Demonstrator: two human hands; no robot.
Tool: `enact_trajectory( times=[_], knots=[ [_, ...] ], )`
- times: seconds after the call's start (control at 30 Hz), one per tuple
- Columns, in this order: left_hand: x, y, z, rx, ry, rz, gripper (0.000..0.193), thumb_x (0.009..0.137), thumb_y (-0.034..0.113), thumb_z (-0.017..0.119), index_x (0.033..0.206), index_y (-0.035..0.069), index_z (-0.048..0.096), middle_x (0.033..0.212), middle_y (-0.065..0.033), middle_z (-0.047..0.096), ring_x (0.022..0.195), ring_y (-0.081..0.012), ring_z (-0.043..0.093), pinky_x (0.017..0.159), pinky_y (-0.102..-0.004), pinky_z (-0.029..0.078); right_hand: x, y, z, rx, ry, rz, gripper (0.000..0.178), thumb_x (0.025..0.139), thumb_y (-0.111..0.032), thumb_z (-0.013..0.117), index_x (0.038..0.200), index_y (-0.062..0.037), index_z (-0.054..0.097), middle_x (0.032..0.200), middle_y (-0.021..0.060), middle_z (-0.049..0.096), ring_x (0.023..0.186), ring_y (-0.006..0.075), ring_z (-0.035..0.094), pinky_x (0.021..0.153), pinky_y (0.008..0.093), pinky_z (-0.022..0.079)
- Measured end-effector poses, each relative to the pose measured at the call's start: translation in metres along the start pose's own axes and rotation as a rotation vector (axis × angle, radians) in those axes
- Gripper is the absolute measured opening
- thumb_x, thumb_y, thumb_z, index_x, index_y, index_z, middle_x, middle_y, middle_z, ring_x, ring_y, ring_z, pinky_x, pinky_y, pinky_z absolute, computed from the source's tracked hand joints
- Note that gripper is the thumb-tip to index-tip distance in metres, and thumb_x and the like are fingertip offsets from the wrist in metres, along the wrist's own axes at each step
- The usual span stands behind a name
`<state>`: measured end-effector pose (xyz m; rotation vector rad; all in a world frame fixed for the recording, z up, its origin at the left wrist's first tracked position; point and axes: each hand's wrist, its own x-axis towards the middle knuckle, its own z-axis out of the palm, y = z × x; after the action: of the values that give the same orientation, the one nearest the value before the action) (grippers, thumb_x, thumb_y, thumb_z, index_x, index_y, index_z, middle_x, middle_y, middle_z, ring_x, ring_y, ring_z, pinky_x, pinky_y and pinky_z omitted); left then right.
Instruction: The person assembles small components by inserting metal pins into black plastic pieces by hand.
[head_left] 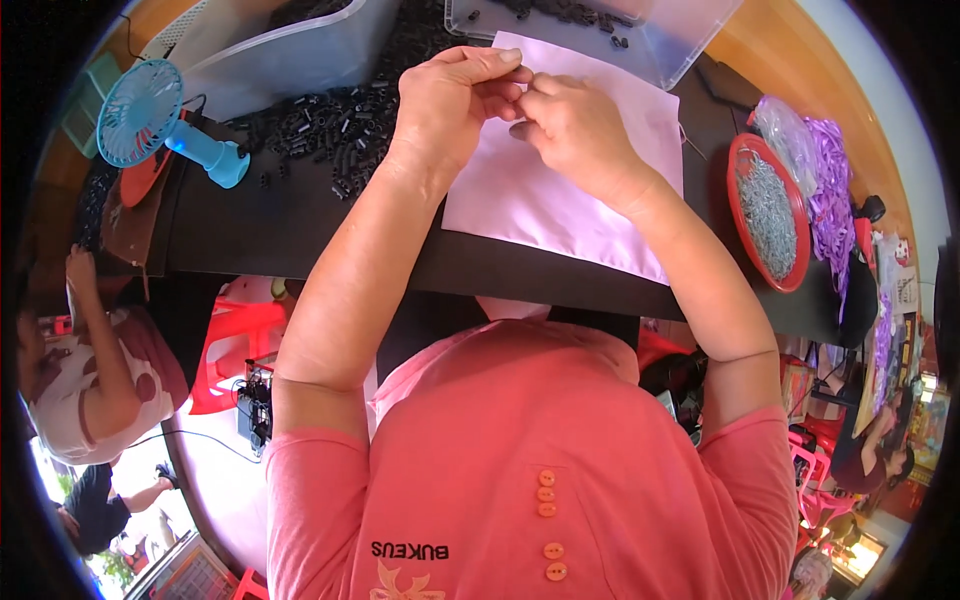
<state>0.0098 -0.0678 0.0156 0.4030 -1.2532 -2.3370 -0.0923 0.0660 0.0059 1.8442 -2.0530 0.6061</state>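
Over a pink cloth on the dark table, my two hands meet fingertip to fingertip. My left hand has its thumb and fingers closed together in a pinch. Facing it, my right hand is also closed, fingers curled in. Whatever they hold is small and mostly hidden by the fingers. A heap of small black cylindrical parts lies left of my left forearm.
A clear bin stands at the far left, and a clear tray with black parts at the far right. A blue fan is at left. A red bowl of small metal pieces and purple ribbons lie right. Another person sits left.
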Motion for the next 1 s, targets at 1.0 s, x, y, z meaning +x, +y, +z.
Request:
enact_trajectory(
  times=[1.0],
  knots=[
    [-0.002, -0.008, 0.004, 0.157, 0.043, -0.035, 0.012, 0.081, -0.001, 0.067, 0.092, -0.007, 0.064, 0.079, -0.0146, 0.067, 0.066, -0.0193, 0.063, 0.055, -0.029, 0.047, -0.004, 0.013, -0.005, 0.472, 0.084, 0.334, 0.008, 0.082, 0.0, 0.059, 0.09, -0.0017, 0.06, 0.083, 0.0103, 0.065, 0.078, 0.0257, 0.064, 0.07, 0.0329, 0.05]
  ],
)
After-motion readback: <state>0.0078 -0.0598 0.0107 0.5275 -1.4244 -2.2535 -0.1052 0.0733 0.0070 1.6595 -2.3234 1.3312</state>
